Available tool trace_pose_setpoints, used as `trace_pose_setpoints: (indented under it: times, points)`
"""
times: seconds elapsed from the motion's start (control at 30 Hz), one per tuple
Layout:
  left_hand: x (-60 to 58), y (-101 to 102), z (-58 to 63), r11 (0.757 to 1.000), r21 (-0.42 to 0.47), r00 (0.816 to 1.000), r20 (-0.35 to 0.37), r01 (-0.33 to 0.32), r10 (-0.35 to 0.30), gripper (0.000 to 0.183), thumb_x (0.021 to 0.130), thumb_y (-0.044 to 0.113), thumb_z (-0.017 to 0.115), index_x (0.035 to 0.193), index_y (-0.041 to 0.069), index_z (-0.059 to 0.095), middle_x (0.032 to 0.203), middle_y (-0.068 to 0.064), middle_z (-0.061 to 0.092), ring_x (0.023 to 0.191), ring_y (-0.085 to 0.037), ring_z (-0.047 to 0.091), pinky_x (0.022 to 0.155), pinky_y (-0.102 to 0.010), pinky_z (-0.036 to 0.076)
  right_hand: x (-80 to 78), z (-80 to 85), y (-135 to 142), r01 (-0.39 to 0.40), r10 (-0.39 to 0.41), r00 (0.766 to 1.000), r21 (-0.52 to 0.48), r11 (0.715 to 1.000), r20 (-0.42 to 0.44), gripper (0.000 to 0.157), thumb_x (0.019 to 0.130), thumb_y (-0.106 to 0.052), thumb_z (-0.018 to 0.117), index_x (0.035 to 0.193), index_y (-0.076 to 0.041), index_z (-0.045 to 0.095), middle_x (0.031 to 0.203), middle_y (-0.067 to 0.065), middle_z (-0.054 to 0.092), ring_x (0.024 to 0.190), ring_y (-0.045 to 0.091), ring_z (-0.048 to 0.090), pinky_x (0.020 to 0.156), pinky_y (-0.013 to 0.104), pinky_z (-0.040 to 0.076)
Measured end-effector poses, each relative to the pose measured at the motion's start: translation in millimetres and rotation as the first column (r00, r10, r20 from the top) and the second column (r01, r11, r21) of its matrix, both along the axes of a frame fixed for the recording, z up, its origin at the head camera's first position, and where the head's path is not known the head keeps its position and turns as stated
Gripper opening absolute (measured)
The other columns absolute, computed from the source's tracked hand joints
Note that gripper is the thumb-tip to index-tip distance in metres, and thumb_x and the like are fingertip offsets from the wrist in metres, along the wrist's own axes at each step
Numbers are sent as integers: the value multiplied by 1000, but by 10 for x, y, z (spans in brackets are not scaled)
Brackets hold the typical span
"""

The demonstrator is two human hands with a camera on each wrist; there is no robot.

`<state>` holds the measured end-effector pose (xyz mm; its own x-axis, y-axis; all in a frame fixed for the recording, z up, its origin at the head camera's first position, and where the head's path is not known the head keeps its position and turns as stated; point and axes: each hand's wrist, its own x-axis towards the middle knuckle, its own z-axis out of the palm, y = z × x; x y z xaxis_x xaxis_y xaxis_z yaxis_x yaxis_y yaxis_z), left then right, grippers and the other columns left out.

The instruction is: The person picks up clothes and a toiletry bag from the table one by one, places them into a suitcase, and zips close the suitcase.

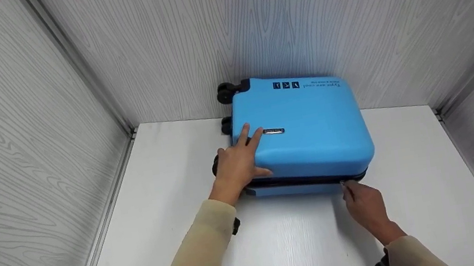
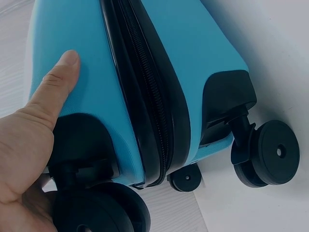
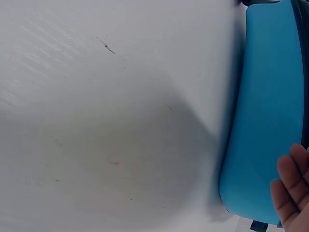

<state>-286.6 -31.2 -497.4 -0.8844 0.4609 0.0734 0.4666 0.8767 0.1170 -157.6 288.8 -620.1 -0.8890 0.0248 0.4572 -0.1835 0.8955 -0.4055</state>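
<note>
A bright blue hard-shell suitcase (image 1: 305,112) lies flat on the white table, its wheels to the left. Fingers spread, my left hand (image 1: 236,166) rests on the shell's near left corner, beside the small metal nameplate (image 1: 274,131). In the left wrist view its thumb (image 2: 67,67) lies against the side above a black wheel (image 2: 96,208). A dark zipper (image 2: 145,67) runs between the two shell halves. At the near right corner my right hand (image 1: 366,205) pinches the zipper pull (image 1: 343,182). In the right wrist view its curled fingers (image 3: 292,179) are at the zipper seam.
Grey wood-grain panels (image 1: 203,38) enclose the white table (image 1: 165,163) at the back and both sides. The suitcase stands close to the back panel. Black wheels (image 1: 226,93) stick out from its left end.
</note>
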Motion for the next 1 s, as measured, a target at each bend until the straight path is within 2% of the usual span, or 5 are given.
trace_pose_setpoints:
  times: [0.23, 0.57, 1.0]
  points:
    - [-1, -7, -22, 1000, -30, 999, -48, 5, -6, 123, 74, 79, 78, 170, 30, 20, 177, -10, 18, 81, -37, 75, 89, -64, 57, -4, 21, -2, -4, 4, 1000, -3, 1000, 9, 8, 98, -1, 68, 93, -3, 73, 68, 2, 67, 59, 18, 62, 56, 37, 48]
    - [-15, -9, -34, 1000, -2, 1000, -9, 0, 0, 123, 74, 78, 78, 171, 31, 19, 178, -9, 15, 90, -40, 75, 94, -67, 54, -47, 30, -92, -12, 12, 1000, -5, 1000, 0, 15, 97, -1, 70, 84, -7, 68, 65, 1, 64, 57, 13, 55, 54, 34, 44]
    - [-11, 8, -28, 1000, 7, 1000, -1, -8, 8, 123, 74, 77, 80, 171, 31, 19, 178, -9, 15, 91, -41, 76, 98, -69, 52, -78, 50, -196, 1, 0, 998, -22, 1000, 63, 14, 101, -7, 68, 87, -6, 70, 67, 1, 65, 56, 14, 55, 56, 37, 46]
